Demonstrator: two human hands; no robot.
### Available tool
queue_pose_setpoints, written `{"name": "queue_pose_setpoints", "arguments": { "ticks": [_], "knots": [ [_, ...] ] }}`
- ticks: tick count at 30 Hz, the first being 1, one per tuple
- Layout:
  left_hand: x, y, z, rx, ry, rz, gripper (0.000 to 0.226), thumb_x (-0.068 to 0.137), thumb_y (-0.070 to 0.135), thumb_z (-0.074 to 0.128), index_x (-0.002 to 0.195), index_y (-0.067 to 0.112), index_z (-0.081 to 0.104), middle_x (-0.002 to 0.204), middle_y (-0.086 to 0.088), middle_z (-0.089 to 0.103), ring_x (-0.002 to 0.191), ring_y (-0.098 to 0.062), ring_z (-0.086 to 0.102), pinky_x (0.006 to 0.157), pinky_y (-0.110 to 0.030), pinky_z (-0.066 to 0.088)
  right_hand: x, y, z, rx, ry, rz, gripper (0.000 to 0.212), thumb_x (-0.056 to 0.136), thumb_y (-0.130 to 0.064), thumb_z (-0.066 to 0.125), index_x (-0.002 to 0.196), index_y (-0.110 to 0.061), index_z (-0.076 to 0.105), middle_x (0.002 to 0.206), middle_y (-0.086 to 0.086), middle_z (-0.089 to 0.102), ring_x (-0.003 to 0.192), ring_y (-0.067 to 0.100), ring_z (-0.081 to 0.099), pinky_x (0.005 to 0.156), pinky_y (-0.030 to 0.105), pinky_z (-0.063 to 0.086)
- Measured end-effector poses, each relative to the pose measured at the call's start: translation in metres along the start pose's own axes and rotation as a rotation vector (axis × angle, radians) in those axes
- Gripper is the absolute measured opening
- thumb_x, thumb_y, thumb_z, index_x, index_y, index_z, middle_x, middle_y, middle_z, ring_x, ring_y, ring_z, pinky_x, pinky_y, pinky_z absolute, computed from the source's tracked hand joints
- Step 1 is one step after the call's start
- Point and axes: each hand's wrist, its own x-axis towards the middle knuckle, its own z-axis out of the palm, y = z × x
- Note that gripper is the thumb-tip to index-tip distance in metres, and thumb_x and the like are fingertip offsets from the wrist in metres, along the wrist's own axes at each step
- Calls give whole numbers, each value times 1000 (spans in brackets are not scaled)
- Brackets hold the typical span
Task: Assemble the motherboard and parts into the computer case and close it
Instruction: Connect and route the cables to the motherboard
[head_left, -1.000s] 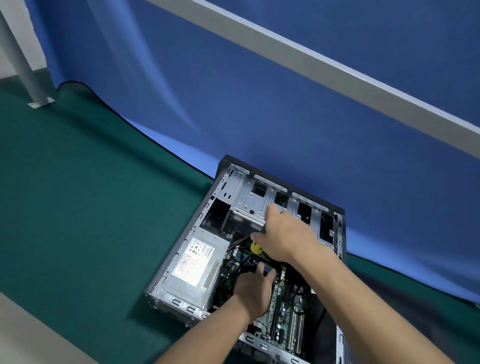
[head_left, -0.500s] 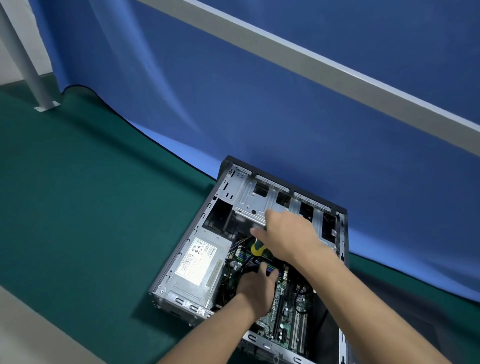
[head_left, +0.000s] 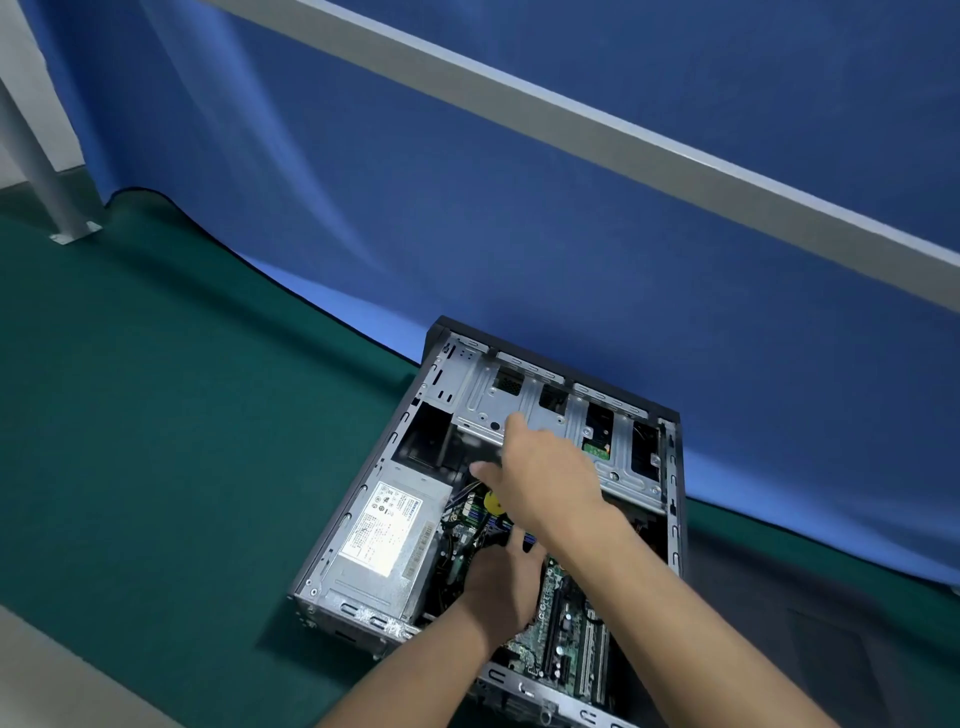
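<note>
Blue cloth backs the bench; right hand (head_left: 545, 467) has lifted slightly, fingers loose, empty; left hand (head_left: 501, 582) stays inside case (head_left: 670, 519), grip hidden.

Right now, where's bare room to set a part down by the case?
Green mat left of the case, out to the grey post, is bare. Crowded inside: both hands, left hand and right hand, over the motherboard beside the power supply.
</note>
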Motion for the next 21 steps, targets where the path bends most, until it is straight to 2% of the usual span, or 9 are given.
{"name": "queue_pose_setpoints", "arguments": {
  "ticks": [1,3,7,8,11,13,15,18,21],
  "knots": [
    [0,2,-1,58,-1,4,32,96,2,37,123,13,52,124,-22,54,76,-15,56,62,-29,39,0,1,-2,37,-43,17,37,95,-37,52,117,-11,38,108,13,56,96,33,55,69,35,37],
    [0,1,2,73,-13,-9,30,97,3,37,122,10,53,123,-21,55,94,-29,62,65,-32,41,-1,0,-2,85,-82,27,34,92,-25,54,119,-11,38,111,14,55,96,33,54,70,34,37],
    [-4,-2,4,-228,101,43,37,100,3,36,136,-2,40,142,-21,42,133,-32,40,92,-20,39,-5,-5,4,12,65,80,30,97,-30,48,111,-3,50,105,13,64,98,33,62,68,32,38],
    [-3,-2,3,-228,100,44,37,99,2,35,136,-3,40,141,-23,41,133,-35,39,96,-26,38,-4,-4,4,-15,69,83,33,99,-34,45,110,-3,51,105,12,64,97,32,62,67,32,38],
    [-3,5,-3,-130,19,-68,32,97,1,37,126,1,48,132,-25,47,113,-37,54,80,-37,42,0,-5,0,57,-53,87,35,96,-34,50,117,-8,41,104,11,57,93,32,57,68,33,37],
    [-2,3,0,-128,28,-28,34,96,1,38,129,-2,46,135,-26,44,117,-38,51,89,-40,43,0,-6,2,67,-45,91,33,96,-28,51,117,-7,40,108,13,58,97,33,58,67,34,37],
    [-1,-2,4,-183,74,37,38,98,2,38,136,-1,41,140,-22,42,126,-35,45,99,-38,39,-2,-7,6,-10,73,102,33,99,-33,47,113,-3,46,107,12,63,97,32,62,65,32,38],
    [2,0,5,87,6,44,32,96,4,39,127,7,49,131,-22,49,96,-28,58,64,-33,42,2,-3,3,11,34,110,38,97,-39,46,115,-5,44,103,9,61,96,31,60,67,32,37],
    [4,2,1,119,-79,-51,23,95,3,43,114,6,55,121,-24,53,88,-29,62,61,-33,41,5,0,2,87,-42,103,30,97,-30,49,113,-7,40,108,13,58,91,32,55,68,33,36]
  ]
}}
